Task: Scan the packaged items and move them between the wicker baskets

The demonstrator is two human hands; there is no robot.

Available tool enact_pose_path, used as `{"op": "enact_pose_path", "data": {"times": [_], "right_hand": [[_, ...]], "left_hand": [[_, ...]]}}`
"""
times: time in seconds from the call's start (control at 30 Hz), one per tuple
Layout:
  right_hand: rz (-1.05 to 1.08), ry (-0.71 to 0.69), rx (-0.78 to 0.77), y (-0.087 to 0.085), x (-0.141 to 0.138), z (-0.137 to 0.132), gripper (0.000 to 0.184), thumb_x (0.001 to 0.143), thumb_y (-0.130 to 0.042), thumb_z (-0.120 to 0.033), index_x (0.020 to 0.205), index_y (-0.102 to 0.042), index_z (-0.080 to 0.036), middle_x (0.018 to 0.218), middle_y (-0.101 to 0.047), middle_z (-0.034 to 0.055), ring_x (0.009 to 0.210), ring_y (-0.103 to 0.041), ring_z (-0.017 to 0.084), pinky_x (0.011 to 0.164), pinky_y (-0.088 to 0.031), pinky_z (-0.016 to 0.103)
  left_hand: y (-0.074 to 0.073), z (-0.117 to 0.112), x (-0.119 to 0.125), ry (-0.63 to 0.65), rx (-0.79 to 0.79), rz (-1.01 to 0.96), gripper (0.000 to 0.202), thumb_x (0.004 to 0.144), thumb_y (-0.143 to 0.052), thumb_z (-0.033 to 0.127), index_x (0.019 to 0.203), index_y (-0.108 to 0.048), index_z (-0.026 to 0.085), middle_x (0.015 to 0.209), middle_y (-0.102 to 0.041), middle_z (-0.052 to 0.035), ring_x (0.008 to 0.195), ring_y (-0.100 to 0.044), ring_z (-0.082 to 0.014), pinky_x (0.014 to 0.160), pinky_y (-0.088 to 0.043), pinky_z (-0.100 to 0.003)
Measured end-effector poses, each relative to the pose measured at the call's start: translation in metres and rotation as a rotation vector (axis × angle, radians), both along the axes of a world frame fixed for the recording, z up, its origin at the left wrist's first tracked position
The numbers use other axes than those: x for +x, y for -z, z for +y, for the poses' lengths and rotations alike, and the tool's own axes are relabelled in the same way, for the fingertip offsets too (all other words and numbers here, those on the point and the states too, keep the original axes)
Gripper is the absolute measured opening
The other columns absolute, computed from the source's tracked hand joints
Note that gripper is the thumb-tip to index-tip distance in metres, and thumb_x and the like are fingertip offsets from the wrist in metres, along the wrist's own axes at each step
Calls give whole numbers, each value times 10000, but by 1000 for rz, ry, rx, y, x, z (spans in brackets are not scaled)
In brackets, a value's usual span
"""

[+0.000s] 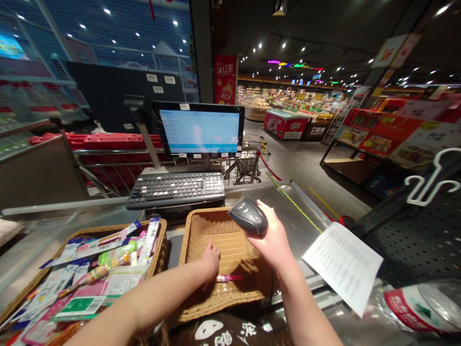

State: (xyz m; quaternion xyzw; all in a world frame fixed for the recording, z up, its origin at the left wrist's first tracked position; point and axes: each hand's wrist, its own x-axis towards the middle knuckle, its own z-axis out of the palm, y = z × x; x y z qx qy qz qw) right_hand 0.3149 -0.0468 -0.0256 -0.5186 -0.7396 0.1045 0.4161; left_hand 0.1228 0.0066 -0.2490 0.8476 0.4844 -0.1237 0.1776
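Observation:
My right hand (272, 235) is wrapped around a dark grey handheld barcode scanner (249, 216), raised over the right side of a tan woven basket (205, 216). Inside that basket, a slim pink packaged item (230, 278) lies near the front. Just above and left of it is my left hand (212, 257), its fingers loosely apart and nothing visible in them. To the left, a second woven basket (163, 240) is heaped with small packaged goods (104, 269), several with barcodes; my left forearm hides part of them.
Behind the baskets stand a keyboard (178, 186) and a lit checkout monitor (201, 129). A printed paper sheet (344, 262) lies on the right, near a large plastic bottle (421, 305) and white hangers (432, 180). Store shelves and a red freezer (286, 124) are farther back.

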Motion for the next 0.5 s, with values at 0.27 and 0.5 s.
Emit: {"op": "enact_pose_path", "data": {"times": [0.27,0.5], "right_hand": [[-3,17,10,2,0,3,441,675,-646,-217,1114,-615,-183,1220,-637,136,1300,-469,318,1123,-275,569],[6,34,9,2,0,3,437,679,-648,-221,1113,-613,-185,1224,-636,136,1297,-476,312,1124,-277,564]], "left_hand": [[-24,6,-1,91,63,101,385,612,-722,212,997,-732,214,1093,-681,-164,1161,-537,-372,1174,-81,-556],[-39,3,-2,120,108,106,358,656,-649,106,989,-730,211,1200,-637,-154,1232,-493,-327,1173,-79,-528]]}}
